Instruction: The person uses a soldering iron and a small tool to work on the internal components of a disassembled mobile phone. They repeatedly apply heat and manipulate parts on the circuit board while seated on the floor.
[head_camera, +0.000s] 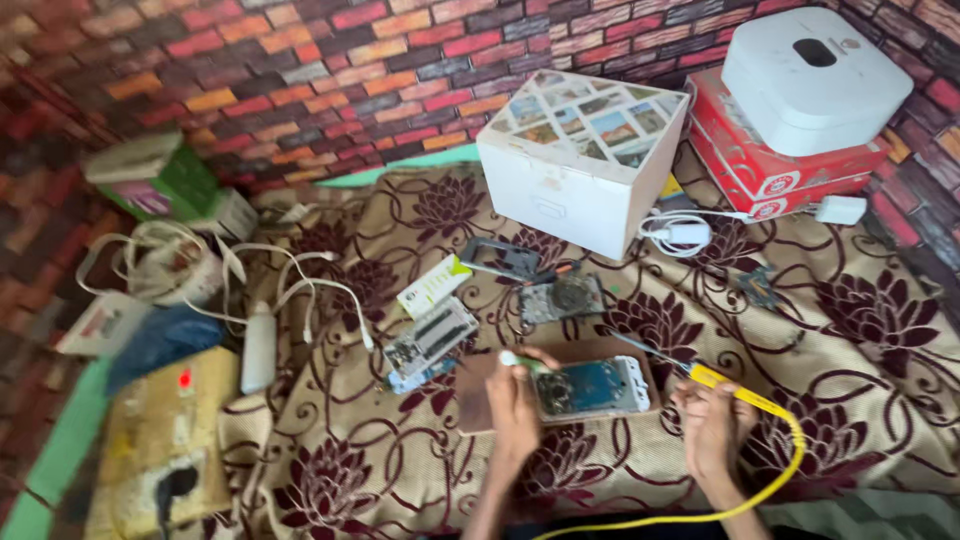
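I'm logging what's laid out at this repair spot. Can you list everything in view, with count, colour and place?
opened phone: one, blue and white, on a brown board between the hands
soldering iron: one, yellow with yellow cord, in the right hand
phone parts: several, grey and white, centre of the cloth
storage box: one, white with picture lid, upper centre
flat boxes: two, red, upper right
white device: one, atop the red boxes
charger: one, white, right
white cables: a tangle, left
patterned cloth: one, beige and maroon, underneath
left hand: holds a small white-tipped tool
right hand: grips the iron
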